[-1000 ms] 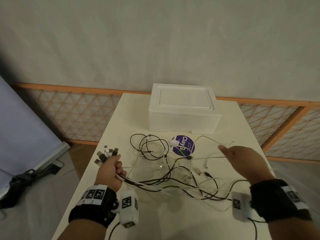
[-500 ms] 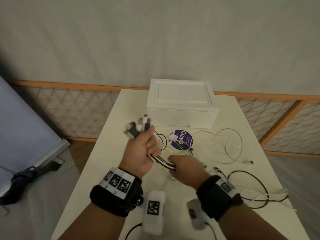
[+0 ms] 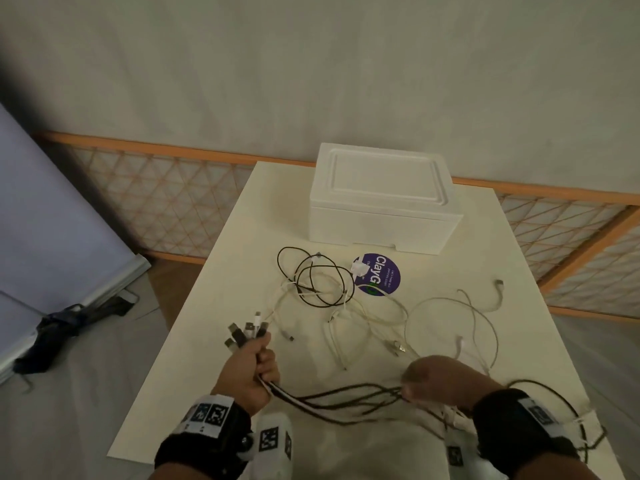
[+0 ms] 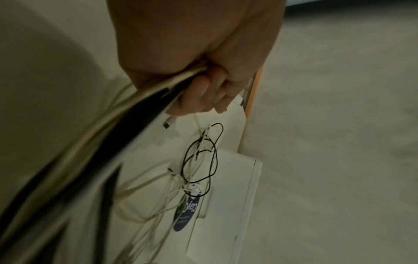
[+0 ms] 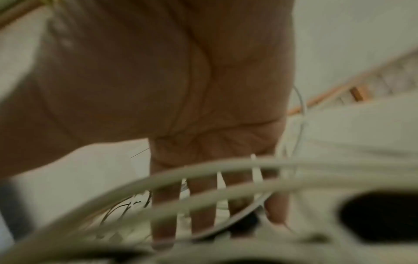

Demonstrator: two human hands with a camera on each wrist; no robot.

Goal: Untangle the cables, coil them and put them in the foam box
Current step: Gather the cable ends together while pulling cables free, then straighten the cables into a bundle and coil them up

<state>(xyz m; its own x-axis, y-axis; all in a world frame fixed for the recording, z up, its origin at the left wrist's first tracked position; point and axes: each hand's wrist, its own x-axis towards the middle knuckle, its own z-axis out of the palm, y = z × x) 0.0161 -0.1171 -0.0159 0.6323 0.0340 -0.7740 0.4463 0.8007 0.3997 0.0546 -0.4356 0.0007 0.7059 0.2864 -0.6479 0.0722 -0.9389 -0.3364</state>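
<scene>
**Plug ends gathered in one fist, strands combed through the other hand**

The bundle of cables (image 3: 332,400) is clamped in the curled fingers (image 4: 203,92) of the left hand (image 3: 251,370), plugs kept together, seemingly as an anchor. The right hand (image 3: 440,381) has its fingers (image 5: 201,205) straight and spread, with strands passing across them, probably to separate them. Loose loops are left on the worktop (image 3: 242,258). The foam box (image 3: 381,199) stands beyond, lid on.

Dim light, blurred wrist views
</scene>
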